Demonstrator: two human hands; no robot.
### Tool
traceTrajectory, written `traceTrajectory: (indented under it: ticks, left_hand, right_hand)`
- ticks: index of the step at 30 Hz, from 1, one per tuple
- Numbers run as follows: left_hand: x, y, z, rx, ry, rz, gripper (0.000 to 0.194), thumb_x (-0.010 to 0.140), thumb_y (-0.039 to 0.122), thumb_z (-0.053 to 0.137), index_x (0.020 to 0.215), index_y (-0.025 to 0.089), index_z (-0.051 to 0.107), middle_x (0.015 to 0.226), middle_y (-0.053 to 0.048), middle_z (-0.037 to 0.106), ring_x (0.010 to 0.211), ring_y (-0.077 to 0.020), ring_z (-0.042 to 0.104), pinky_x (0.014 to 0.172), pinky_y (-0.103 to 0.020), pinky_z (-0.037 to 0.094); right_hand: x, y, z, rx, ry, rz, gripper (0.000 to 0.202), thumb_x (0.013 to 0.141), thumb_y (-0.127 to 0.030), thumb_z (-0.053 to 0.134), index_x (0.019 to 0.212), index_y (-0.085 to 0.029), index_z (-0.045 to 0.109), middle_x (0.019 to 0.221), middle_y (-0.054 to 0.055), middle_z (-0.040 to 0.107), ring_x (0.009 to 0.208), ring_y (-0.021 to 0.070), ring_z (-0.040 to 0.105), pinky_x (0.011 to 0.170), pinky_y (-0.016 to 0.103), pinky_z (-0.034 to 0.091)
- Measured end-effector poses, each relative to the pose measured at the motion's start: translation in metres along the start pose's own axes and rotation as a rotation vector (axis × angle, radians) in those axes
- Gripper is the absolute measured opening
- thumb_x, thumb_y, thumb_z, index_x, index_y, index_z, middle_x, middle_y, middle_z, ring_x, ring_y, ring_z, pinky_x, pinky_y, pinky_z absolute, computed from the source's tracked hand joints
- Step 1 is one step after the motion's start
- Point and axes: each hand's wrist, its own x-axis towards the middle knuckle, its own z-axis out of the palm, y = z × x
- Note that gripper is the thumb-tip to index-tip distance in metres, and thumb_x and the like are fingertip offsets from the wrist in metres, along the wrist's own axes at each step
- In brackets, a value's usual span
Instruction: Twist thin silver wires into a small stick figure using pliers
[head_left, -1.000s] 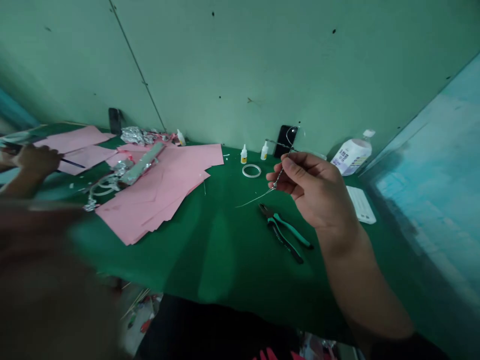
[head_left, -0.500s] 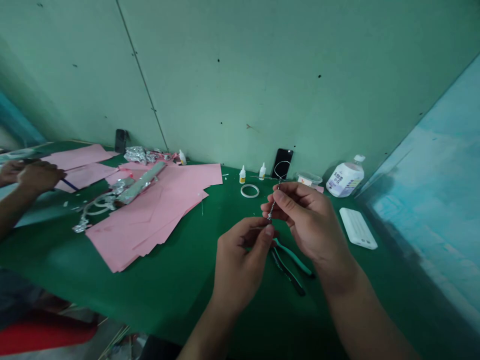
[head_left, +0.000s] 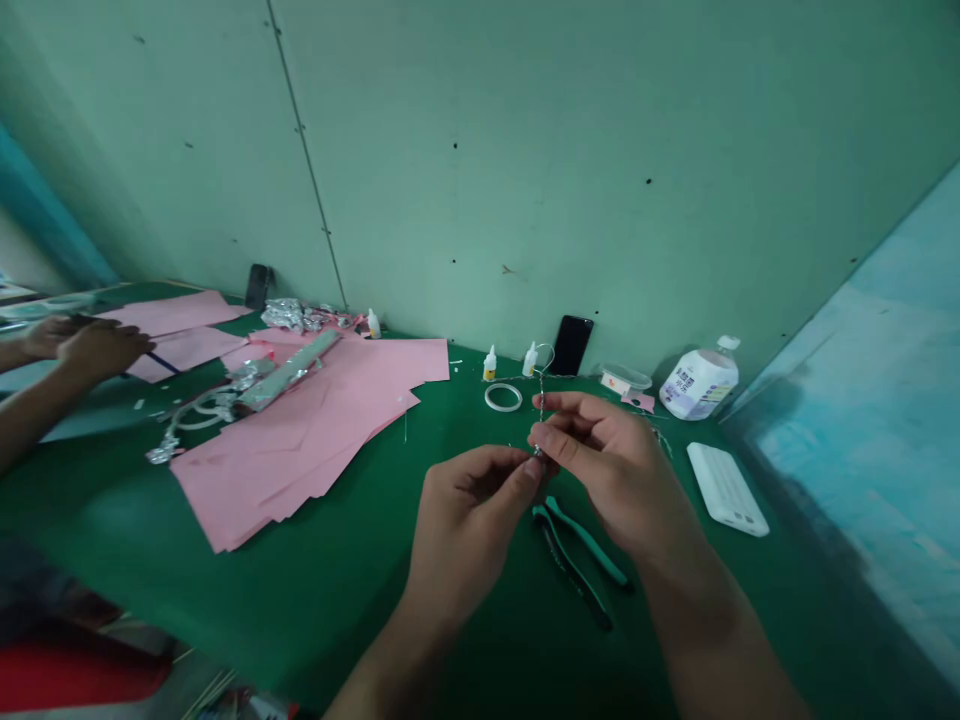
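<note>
Twisted wire [head_left: 541, 405] stands nearly upright above the green surface [head_left: 337, 570], its looped top showing, its lower end hidden between fingertips. The left hand [head_left: 469, 520] pinches it low; the right hand [head_left: 611, 460], angled inward, has its grip closed just above. Pliers [head_left: 592, 550] lie below, their head hidden behind the left hand.

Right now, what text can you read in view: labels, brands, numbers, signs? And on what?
Large white-capped bottle: large Chinese characters on the label, too blurred to quote surely; smaller print unreadable.
Small yellow-labelled bottle by the white ring: print too small.
White slab-like device: marks too small.
Twisted wire: no text visible.
</note>
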Motion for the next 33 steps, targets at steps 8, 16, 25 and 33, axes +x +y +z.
traceTrajectory:
  ticks: [8, 16, 25, 33]
  left_hand:
    - [0.005, 0.005, -0.004, 0.224, -0.204, 0.021, 0.023, 0.092, 0.036, 0.055, 0.082, 0.018, 0.064, 0.072, -0.001, 0.058, 0.061, -0.0118, 0.049, 0.052, -0.024, 0.036]
    - [0.003, -0.001, -0.013, 0.543, -0.325, 0.07, 0.02, 0.095, 0.028, 0.05, 0.083, 0.019, 0.064, 0.073, 0.002, 0.062, 0.062, -0.0107, 0.051, 0.056, -0.024, 0.036]
    - [-0.006, -0.016, -0.019, 0.512, -0.167, 0.047, 0.019, 0.095, 0.03, 0.047, 0.085, 0.019, 0.058, 0.069, 0.002, 0.059, 0.057, -0.0113, 0.048, 0.052, -0.024, 0.034]
    - [-0.01, -0.017, -0.021, 0.581, -0.082, 0.112, 0.017, 0.091, 0.024, 0.05, 0.078, 0.018, 0.058, 0.067, 0.001, 0.059, 0.057, -0.0115, 0.049, 0.051, -0.023, 0.034]
  right_hand:
    - [0.002, 0.002, -0.005, -0.048, 0.009, -0.038, 0.029, 0.082, -0.038, 0.075, 0.105, -0.022, 0.071, 0.077, 0.001, 0.067, 0.064, 0.0135, 0.061, 0.058, 0.028, 0.051]
    - [0.004, 0.002, -0.012, -0.124, 0.067, -0.124, 0.031, 0.086, -0.037, 0.07, 0.112, -0.021, 0.069, 0.077, 0.0, 0.064, 0.063, 0.0107, 0.057, 0.057, 0.026, 0.051]
    - [0.003, 0.005, -0.003, 0.014, -0.108, -0.082, 0.035, 0.09, -0.037, 0.067, 0.121, -0.022, 0.064, 0.081, 0.001, 0.067, 0.073, 0.0131, 0.066, 0.069, 0.029, 0.055]
    - [0.001, 0.007, 0.008, -0.16, -0.08, -0.053, 0.029, 0.081, -0.029, 0.076, 0.108, -0.02, 0.068, 0.088, 0.002, 0.069, 0.077, 0.0131, 0.067, 0.072, 0.028, 0.057]
